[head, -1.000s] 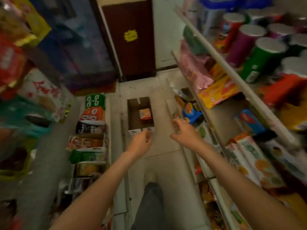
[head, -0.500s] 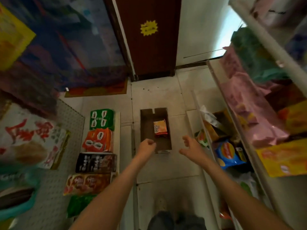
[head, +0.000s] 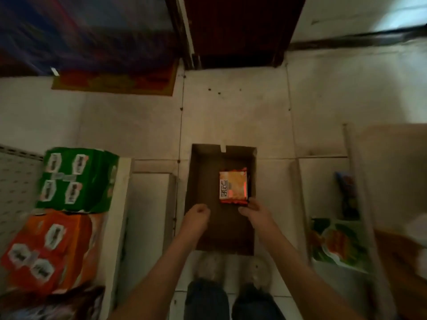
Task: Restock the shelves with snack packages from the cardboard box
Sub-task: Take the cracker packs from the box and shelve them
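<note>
brown cardboard box [head: 201, 181]; orange snack package [head: 238, 188] with a white panel of black marks; green pack [head: 92, 181] bearing 4 white labels; orange pack [head: 69, 250] with white labels; off-white floor tiles [head: 231, 112]; dark blue trousers [head: 205, 301].

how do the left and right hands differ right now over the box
The left hand is curled into a fist and holds nothing; the right hand touches the near edge of the snack packet, though whether it grips is unclear. The left hand is over the left side of the box, apart from the packet; the right hand is over its right side. Both are over the box's near half.
</note>
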A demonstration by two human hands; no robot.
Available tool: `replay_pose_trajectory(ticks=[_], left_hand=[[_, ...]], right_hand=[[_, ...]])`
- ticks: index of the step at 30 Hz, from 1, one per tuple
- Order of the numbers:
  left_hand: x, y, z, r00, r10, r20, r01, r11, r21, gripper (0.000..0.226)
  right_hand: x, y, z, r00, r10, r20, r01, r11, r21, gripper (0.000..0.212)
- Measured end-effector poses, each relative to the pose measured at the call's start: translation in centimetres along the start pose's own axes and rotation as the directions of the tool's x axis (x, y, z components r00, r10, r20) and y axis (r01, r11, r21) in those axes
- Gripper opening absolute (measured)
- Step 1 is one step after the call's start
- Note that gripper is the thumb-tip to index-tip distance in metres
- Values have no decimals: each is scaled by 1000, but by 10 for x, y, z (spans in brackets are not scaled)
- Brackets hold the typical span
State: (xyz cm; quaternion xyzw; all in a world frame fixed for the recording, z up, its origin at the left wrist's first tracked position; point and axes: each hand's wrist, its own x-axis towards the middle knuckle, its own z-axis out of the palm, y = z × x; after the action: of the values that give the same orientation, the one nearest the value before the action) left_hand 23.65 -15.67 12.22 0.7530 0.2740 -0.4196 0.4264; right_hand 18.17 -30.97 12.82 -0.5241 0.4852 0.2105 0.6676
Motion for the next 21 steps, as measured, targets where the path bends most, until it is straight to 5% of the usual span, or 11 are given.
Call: replay_pose_trajectory(ticks=[6, 11, 18, 21], left_hand=[[149, -12, 52, 998, -48, 38, 49, 999, -1, 49], [235, -28, 86, 995, -77, 64, 82, 993, -86, 54], [298, -52, 110, 974, 2, 228, 38, 984, -172, 61], [304, -51, 113, 989, 24, 148, 3, 984, -176, 45]], right_hand=[[166, 48, 29, 997, 56, -62, -52, 997, 65, 60], [261, 92, 49, 956, -13, -294, -4, 998, -56, 83], [314, 128, 55, 833, 30, -552, -112, 987, -115, 60], [317, 134, 54, 829, -38, -558, -66, 984, -165, 47]])
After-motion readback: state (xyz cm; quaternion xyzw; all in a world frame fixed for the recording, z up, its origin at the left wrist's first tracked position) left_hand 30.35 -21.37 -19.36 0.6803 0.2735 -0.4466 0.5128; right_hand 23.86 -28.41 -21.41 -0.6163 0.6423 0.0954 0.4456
